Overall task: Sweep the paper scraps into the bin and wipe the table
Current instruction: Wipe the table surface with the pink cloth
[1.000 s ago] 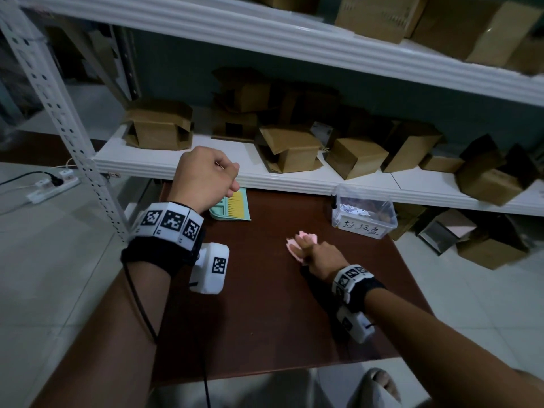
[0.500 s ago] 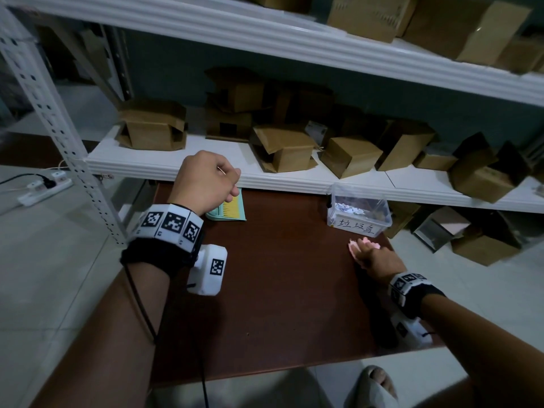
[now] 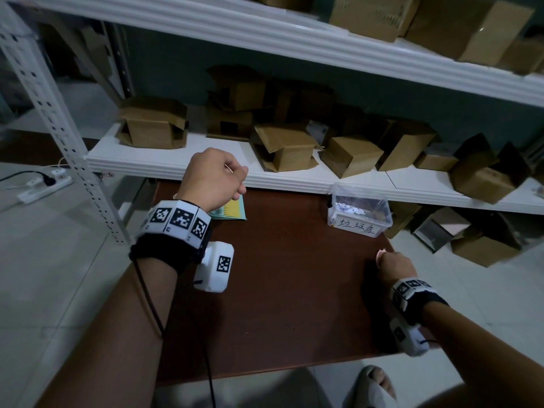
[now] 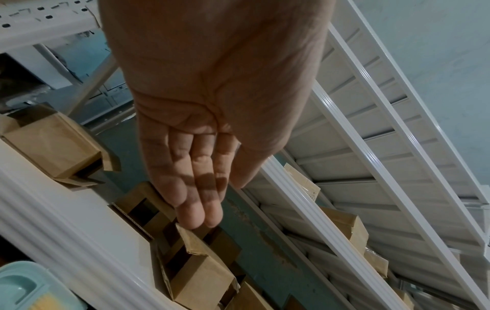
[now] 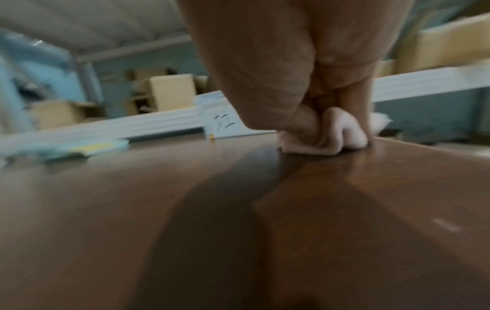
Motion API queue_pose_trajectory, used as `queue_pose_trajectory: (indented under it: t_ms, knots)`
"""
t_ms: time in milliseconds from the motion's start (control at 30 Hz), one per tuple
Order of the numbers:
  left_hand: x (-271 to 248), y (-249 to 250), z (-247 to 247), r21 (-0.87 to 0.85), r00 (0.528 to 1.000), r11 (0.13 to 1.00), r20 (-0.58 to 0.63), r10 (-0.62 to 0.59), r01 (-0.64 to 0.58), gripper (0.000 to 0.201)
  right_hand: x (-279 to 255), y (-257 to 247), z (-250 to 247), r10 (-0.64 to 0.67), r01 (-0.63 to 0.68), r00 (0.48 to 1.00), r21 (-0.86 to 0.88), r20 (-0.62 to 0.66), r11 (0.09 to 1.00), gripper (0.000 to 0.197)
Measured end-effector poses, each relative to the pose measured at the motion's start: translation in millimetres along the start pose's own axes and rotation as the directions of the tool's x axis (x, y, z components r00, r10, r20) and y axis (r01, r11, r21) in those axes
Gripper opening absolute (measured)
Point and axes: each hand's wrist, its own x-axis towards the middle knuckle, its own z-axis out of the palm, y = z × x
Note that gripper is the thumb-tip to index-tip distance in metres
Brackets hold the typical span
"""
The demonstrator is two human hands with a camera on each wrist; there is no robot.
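Wiping stage in progress. The right hand [image 3: 396, 265] presses a bunched pink cloth [image 5: 331, 134] onto the brown desk [image 3: 279, 290] at its right edge, just near of the clear plastic bin [image 3: 359, 212]. In the right wrist view the thumb and fingers [image 5: 305, 123] are curled round the cloth and clamped on it, with folds of it showing between them. That view is blurred.

The bin stands at the far right corner of the desk, against the white shelf [image 3: 182, 154], with a handwritten label on its near wall. White paper scraps [image 3: 350, 208] lie inside it. No scraps are visible on the desk surface; judged from this, the sweeping part appears done.

The left hand [image 3: 213, 176] is raised above the far left of the desk, holding nothing. In the left wrist view its fingers [image 4: 196, 184] lie together, straight to relaxed. Beneath it lies a teal dustpan with a yellow brush [image 3: 232, 208], partly hidden by the hand.

Risks, as judgement:
- The cloth sits at the desk's right edge; a further stroke rightward could carry it off the edge.
- The hand works close to the bin; a far-going stroke could nudge this light container and spill the scraps.
- The area under the dustpan would stay unwiped unless it is lifted.
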Motion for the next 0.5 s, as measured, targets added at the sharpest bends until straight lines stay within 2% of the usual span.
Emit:
queue_pose_trajectory:
  t_ms: [67, 233, 400, 500]
  knots:
    - [0.1, 0.6, 0.3, 0.005, 1.0, 1.0, 0.005, -0.001, 0.001, 0.025, -3.7, -4.4, 0.4, 0.018, -0.018, 1.0, -0.007, 0.013, 1.0, 0.016]
    - [2.5, -4.7, -5.5, 0.008, 1.0, 1.0, -0.009, -0.001, 0.001, 0.025, -18.5, -31.1, -9.7, -0.101, 0.101, 0.995, -0.064, 0.008, 0.993, 0.016]
    - [4.8, -7.6, -8.2, -0.048, 1.0, 0.999, 0.002, -0.019, 0.019, 0.025, -40.4, -75.8, -0.2, -0.296, 0.288, 0.954, -0.135, -0.043, 0.948, 0.035]
    - [4.5, -6.3, -7.6, -0.069, 1.0, 0.997, 0.018, -0.019, 0.02, 0.025, -49.5, -100.3, 2.4, -0.35, 0.342, 0.935, -0.114, -0.056, 0.933, 0.04]
